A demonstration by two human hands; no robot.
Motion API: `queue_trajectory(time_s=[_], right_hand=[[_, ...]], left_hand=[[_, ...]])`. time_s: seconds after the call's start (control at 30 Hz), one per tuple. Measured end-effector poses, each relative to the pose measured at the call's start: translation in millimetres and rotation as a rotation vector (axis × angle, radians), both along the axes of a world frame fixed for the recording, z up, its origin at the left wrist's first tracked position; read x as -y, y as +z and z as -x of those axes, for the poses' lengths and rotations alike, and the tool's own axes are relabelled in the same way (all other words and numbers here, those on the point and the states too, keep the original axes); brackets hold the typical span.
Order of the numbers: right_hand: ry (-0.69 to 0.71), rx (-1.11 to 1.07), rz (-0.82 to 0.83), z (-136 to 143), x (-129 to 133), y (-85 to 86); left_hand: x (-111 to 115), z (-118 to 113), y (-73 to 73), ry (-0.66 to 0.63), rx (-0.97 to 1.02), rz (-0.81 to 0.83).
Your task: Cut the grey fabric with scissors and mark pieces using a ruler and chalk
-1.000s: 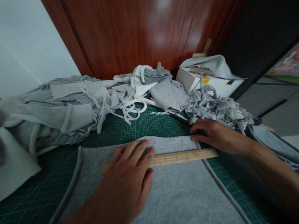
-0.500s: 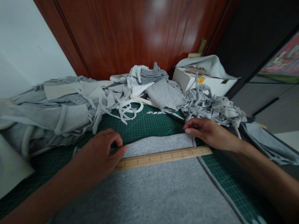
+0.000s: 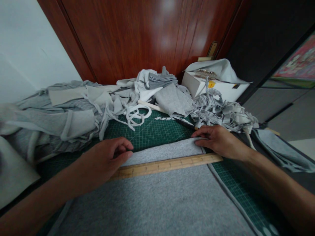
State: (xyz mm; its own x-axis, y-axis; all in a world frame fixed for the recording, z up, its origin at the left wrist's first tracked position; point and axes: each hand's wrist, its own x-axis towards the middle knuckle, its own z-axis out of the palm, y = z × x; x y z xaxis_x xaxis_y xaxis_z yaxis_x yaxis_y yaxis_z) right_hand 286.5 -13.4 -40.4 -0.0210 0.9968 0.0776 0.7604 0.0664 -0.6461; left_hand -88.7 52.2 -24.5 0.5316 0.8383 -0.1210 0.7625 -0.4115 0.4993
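A grey fabric piece (image 3: pixel 157 203) lies flat in front of me, with a wooden ruler (image 3: pixel 164 166) across it near its far edge. Beyond the ruler shows a strip of the same fabric. My left hand (image 3: pixel 110 159) closes on the left part of that far edge, thumb on top and fingers curled; it covers the ruler's left end. At the far right corner, my right hand (image 3: pixel 216 141) pinches the edge between thumb and fingers, just beyond the ruler's right end.
Under the fabric is a green cutting mat (image 3: pixel 152 127). Grey fabric scraps (image 3: pixel 69 118) pile up at the left and back. A heap of cut strips (image 3: pixel 223 111) and a white box (image 3: pixel 197 83) stand at the back right. A dark-handled tool (image 3: pixel 184 123) lies near my right hand.
My left hand has shifted slightly left along the edge. The far edge now looks straighter and tauter; my right hand has barely moved.
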Motion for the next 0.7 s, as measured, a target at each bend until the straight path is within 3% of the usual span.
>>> queue_trajectory(time_s=[0.2, 0.37, 0.57, 0.7], right_hand=[[0.047, 0.015, 0.041, 2.6, 2.6, 2.2], [0.073, 0.056, 0.018, 2.2, 2.1, 2.6], [0.065, 0.018, 0.046, -0.9, 1.9, 0.7], [0.019, -0.060, 0.047, -0.4, 2.8, -3.5]], left_hand=[[5.3, -0.8, 8.8, -0.004, -0.173, -0.037], [6.3, -1.5, 11.7, 0.010, -0.055, -0.071], [4.0, 1.2, 9.7, 0.034, 0.116, 0.060], [6.0, -2.2, 10.5, 0.048, 0.160, 0.050]])
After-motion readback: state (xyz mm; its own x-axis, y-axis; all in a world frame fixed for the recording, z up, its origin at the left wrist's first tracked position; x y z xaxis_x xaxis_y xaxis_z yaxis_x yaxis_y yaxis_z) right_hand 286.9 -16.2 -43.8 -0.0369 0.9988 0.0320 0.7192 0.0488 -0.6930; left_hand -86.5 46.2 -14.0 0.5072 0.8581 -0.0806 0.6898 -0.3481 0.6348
